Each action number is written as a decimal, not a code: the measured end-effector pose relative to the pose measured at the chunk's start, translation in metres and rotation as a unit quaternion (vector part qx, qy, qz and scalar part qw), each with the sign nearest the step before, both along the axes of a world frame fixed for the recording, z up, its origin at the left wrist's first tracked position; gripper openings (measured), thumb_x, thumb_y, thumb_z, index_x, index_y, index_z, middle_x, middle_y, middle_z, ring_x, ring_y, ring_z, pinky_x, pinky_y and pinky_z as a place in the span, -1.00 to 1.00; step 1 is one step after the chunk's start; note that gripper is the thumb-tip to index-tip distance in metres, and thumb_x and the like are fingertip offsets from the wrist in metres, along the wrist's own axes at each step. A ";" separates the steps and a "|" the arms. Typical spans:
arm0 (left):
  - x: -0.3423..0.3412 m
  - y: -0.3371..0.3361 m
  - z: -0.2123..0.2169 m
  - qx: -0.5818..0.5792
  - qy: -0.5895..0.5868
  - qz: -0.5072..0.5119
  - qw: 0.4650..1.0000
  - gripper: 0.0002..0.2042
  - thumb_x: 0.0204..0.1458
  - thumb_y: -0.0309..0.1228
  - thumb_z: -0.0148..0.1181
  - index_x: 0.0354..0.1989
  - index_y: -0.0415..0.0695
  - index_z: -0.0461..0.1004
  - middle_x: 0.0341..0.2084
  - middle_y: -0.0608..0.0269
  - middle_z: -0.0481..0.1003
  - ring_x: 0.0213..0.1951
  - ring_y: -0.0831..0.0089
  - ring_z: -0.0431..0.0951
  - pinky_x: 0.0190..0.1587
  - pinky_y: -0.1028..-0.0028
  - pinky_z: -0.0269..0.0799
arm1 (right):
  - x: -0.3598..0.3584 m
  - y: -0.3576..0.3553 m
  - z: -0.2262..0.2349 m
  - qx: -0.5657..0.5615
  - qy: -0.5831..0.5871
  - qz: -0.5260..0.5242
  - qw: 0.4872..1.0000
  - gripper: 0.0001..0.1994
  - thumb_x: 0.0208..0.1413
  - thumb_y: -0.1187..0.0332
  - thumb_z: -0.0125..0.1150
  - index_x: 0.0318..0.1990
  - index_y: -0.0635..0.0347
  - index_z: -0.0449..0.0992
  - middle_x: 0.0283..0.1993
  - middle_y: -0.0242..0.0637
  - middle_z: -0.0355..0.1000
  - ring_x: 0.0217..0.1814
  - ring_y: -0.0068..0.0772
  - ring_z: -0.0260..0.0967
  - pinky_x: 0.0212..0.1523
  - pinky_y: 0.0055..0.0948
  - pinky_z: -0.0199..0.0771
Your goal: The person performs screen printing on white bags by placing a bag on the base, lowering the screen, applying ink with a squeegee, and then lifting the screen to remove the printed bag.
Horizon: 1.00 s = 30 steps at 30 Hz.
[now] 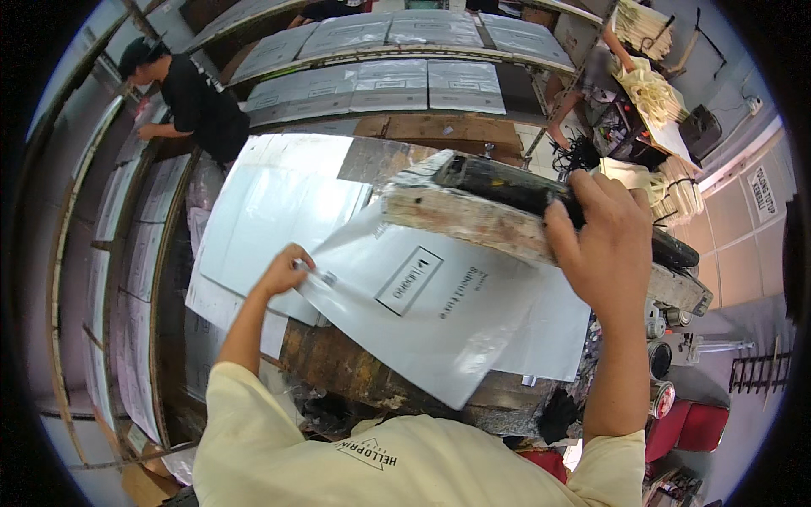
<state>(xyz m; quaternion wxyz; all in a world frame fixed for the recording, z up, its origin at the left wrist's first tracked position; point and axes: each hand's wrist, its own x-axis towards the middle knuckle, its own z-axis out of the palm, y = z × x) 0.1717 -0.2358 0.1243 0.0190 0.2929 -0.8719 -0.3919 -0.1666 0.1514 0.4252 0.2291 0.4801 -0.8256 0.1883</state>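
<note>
My left hand (285,272) pinches the left corner of a glossy pale-grey plastic bag (481,329) with black print. The bag is lifted and slanting, its lower corner hanging over the front of the worn wooden table (325,351). My right hand (604,241) is closed over the near side of a tilted, paint-stained wooden printing frame (469,221), with a long black bar (511,190) lying along it. The bag's far edge passes beneath the frame and is hidden there. More plain pale sheets (557,338) lie under the bag at right.
Flat pale bags (279,220) lie overlapped at the table's left. Racks of bags (384,84) stand behind and at left. A person in black (194,101) works at far left; another person's arm (621,51) shows at upper right. Paint cans (660,359) and a red chair (701,425) are at right.
</note>
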 end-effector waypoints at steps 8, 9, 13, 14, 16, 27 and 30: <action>0.080 -0.156 0.007 -0.212 -0.228 0.087 0.946 -0.69 -0.04 -0.56 0.20 -0.13 -0.06 0.74 0.09 -0.08 0.50 0.09 0.00 0.58 0.22 0.24 0.51 | 0.024 0.011 -0.027 0.002 -0.003 -0.012 1.000 -0.72 0.08 0.18 0.27 -0.29 0.26 0.52 -0.32 -0.13 0.45 -0.15 -0.02 0.41 -0.02 -0.09 0.28; 0.083 -0.165 0.011 -0.255 -0.241 0.127 0.928 -0.69 0.01 -0.54 0.20 -0.07 -0.06 0.72 0.15 -0.09 0.48 0.11 0.01 0.58 0.24 0.23 0.49 | 0.029 0.013 -0.026 0.002 -0.005 -0.014 1.000 -0.72 0.08 0.18 0.27 -0.29 0.26 0.52 -0.31 -0.12 0.45 -0.15 -0.01 0.41 -0.01 -0.09 0.28; 0.059 -0.134 0.016 -0.663 -0.248 0.219 0.672 -0.61 0.19 -0.45 0.18 0.21 -0.06 0.59 0.36 -0.12 0.36 0.20 0.00 0.54 0.33 0.16 0.39 | 0.039 0.022 -0.032 0.033 0.013 -0.026 0.999 -0.70 0.10 0.16 0.24 -0.28 0.26 0.51 -0.28 -0.10 0.48 -0.13 0.00 0.43 -0.02 -0.08 0.26; 0.055 -0.125 0.021 -0.669 -0.212 0.226 0.676 -0.55 0.20 -0.39 0.22 0.30 -0.06 0.51 0.37 -0.11 0.36 0.23 0.00 0.52 0.35 0.14 0.36 | 0.043 0.021 -0.032 0.020 0.021 -0.013 0.999 -0.70 0.11 0.16 0.24 -0.26 0.26 0.50 -0.28 -0.10 0.48 -0.12 0.00 0.43 -0.02 -0.07 0.26; 0.027 -0.088 0.026 -0.558 -0.061 0.184 0.807 -0.39 0.18 -0.24 0.32 0.42 -0.07 0.39 0.31 -0.07 0.44 0.22 0.01 0.53 0.32 0.10 0.38 | 0.043 0.018 -0.035 0.000 0.034 -0.003 0.999 -0.70 0.11 0.16 0.24 -0.23 0.25 0.50 -0.27 -0.10 0.49 -0.12 0.00 0.44 -0.03 -0.07 0.26; -0.043 0.252 0.039 0.223 0.202 0.024 0.953 0.05 -0.19 -0.18 0.72 0.49 -0.27 0.23 0.03 0.04 0.59 0.02 0.11 0.61 0.16 0.22 0.49 | 0.074 0.092 -0.153 0.283 -0.155 0.097 0.942 -0.57 0.18 0.03 0.33 0.07 0.12 0.62 -0.08 -0.10 0.49 0.02 0.05 0.42 0.06 -0.02 0.40; -0.014 0.269 -0.003 0.191 0.083 0.016 0.978 -0.05 -0.24 -0.15 0.73 0.39 -0.23 0.40 0.08 0.02 0.55 0.10 0.06 0.56 0.19 0.20 0.45 | 0.099 0.120 -0.233 0.274 -0.200 0.064 0.939 -0.60 0.20 -0.04 0.32 0.02 0.02 0.65 -0.05 -0.19 0.52 0.03 -0.08 0.45 -0.02 -0.07 0.52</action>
